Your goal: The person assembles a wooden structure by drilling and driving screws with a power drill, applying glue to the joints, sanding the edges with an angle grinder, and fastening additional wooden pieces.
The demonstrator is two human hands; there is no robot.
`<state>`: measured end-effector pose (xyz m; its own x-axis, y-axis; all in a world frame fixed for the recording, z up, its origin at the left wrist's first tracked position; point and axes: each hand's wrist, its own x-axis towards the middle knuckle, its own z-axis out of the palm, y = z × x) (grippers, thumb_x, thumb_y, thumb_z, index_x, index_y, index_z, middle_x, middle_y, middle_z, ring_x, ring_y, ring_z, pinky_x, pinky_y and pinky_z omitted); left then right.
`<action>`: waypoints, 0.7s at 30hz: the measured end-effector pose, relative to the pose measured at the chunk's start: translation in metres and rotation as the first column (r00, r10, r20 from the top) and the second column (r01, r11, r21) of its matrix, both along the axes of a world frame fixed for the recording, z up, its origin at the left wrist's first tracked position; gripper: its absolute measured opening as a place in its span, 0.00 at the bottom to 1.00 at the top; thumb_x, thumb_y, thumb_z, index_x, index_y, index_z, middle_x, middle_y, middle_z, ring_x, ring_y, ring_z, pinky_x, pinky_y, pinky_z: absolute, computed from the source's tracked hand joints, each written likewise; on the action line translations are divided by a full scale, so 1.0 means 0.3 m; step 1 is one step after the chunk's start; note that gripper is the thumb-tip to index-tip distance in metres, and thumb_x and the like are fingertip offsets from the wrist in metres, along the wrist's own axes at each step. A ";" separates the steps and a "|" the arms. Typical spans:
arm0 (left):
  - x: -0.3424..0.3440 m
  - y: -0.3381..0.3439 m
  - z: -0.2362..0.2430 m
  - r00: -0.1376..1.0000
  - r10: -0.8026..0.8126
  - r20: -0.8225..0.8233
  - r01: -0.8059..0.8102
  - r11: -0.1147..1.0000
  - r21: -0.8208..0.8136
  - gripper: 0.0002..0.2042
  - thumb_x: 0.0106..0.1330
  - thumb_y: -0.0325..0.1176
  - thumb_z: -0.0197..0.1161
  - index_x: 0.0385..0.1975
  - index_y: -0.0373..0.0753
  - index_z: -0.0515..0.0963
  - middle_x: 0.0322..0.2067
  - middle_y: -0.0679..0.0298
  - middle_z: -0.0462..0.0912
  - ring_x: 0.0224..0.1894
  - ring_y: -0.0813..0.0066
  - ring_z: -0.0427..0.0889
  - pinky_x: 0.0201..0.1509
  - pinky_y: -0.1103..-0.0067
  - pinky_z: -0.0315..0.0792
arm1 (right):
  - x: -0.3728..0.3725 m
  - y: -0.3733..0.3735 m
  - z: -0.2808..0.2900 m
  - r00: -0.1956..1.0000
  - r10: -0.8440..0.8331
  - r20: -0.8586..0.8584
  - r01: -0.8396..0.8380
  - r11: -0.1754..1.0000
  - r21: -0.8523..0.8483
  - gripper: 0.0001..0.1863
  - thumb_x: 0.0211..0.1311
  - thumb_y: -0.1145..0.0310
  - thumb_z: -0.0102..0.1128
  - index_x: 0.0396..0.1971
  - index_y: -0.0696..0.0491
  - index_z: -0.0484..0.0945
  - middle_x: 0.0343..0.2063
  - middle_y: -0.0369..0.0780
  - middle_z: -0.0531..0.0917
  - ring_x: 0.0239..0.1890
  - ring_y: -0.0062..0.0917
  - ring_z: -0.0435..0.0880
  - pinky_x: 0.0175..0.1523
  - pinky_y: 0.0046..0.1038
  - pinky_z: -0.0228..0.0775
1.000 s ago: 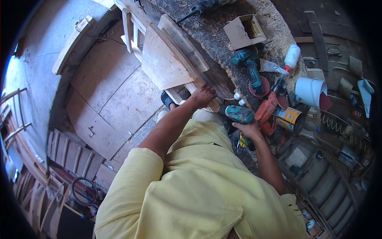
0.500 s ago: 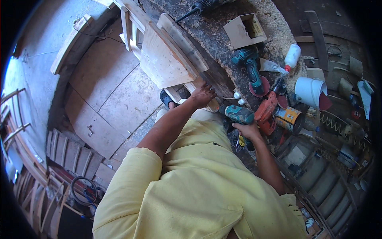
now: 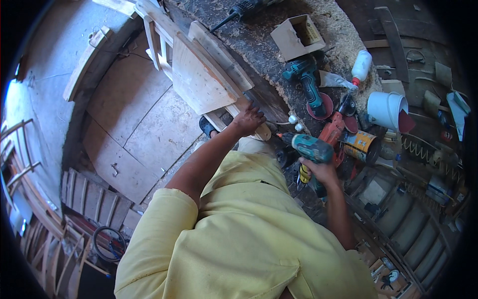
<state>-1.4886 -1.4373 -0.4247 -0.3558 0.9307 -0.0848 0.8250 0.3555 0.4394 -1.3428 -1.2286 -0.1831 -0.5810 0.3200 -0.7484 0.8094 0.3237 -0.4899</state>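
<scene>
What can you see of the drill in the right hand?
The drill has a teal and black, plastic-looking body with a reddish tip. It points toward the picture's left and slightly up, its tip near the end of a wooden piece. The right hand grips it, hiding most of the handle.

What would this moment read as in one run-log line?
left hand: resting on wooden piece | right hand: gripping teal drill, tip toward wood's end | nearby: orange-red power tool
</scene>
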 end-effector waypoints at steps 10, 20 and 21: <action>-0.040 0.014 0.044 0.995 -0.098 -0.005 0.097 0.989 -0.108 0.36 0.46 0.47 0.75 0.58 0.45 0.75 0.56 0.64 0.78 0.64 0.62 0.70 0.78 0.51 0.42 | 0.116 0.019 0.157 0.951 -0.207 -0.230 0.196 0.978 -0.070 0.14 0.60 0.68 0.71 0.43 0.56 0.81 0.25 0.31 0.81 0.21 0.13 0.75 0.25 0.20 0.68; 0.249 -0.002 0.059 0.970 0.230 -0.074 -0.230 0.973 0.007 0.50 0.56 0.55 0.68 0.74 0.35 0.53 0.75 0.51 0.51 0.77 0.55 0.49 0.77 0.51 0.44 | -0.071 0.288 0.298 0.788 -0.136 -0.601 0.178 0.984 0.011 0.16 0.60 0.71 0.70 0.47 0.57 0.81 0.32 0.36 0.84 0.25 0.19 0.79 0.32 0.24 0.72; 0.283 0.078 0.126 0.978 0.079 0.191 -0.053 0.989 -0.141 0.48 0.58 0.53 0.66 0.75 0.40 0.50 0.75 0.51 0.52 0.77 0.54 0.50 0.78 0.55 0.45 | -0.121 0.342 0.273 0.742 0.015 -0.670 0.121 0.980 0.156 0.17 0.59 0.71 0.69 0.48 0.58 0.80 0.36 0.39 0.85 0.31 0.24 0.82 0.38 0.28 0.74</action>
<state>-1.4036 -1.4138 -0.3870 -0.3803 0.8810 -0.2816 0.7004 0.4732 0.5343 -1.3791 -1.1261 -0.1012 -0.8858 0.4523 -0.1040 0.3169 0.4257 -0.8476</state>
